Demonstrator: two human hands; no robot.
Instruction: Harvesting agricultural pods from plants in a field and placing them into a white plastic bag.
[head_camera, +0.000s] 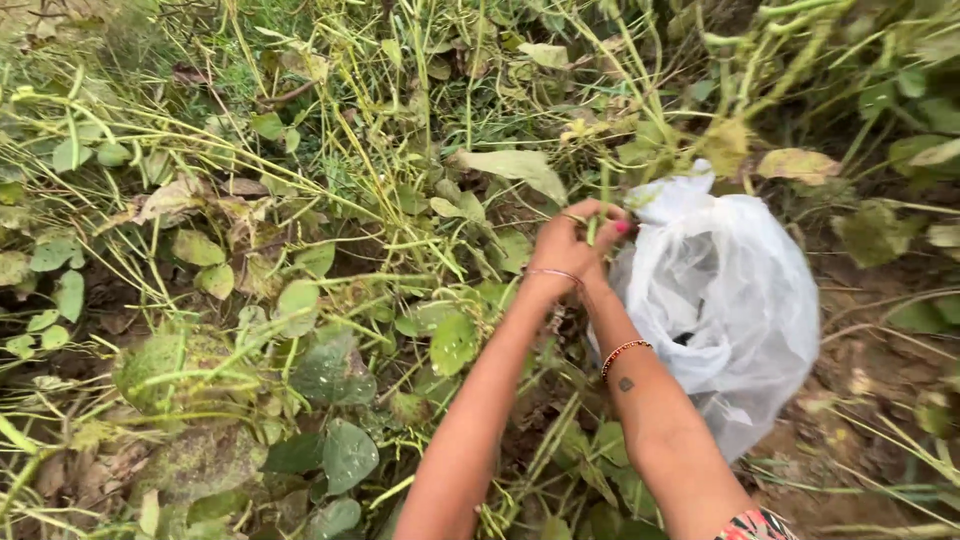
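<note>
— Two hands meet on one thin green pod (592, 226), just left of the white plastic bag (735, 300). Which hand has it?

— Both seem to. The left hand (562, 246) is curled with its fingers closed around the pod's lower part, back of the hand toward the camera. The right hand (612, 222) is mostly hidden behind the left; its fingertips, one with a pink nail, pinch the pod close to the bag's top edge.

— Which way does the pod run?

— Its long axis is nearly upright, rising from between the fingers toward the tangle of stems (600, 150) above the bag's mouth. Its lower end is hidden in the grip.

— And the bag itself?

— Thin, translucent white, crumpled and bulging, with no print that I can make out. Its gathered top corner stands just right of the fingertips; the body sags down and to the right onto bare brown soil (860, 380). Something dark shows faintly through its middle, too blurred to tell.

— Anything on the arms?

— A thin bangle (556, 273) on the left wrist, left of the bag, and a beaded bracelet (624, 352) on the right forearm, against the bag's lower left side.

— Further out?

— Left of the bag, broad green leaves (340, 370), pale stalks and dry brown leaves cover the ground.
</note>
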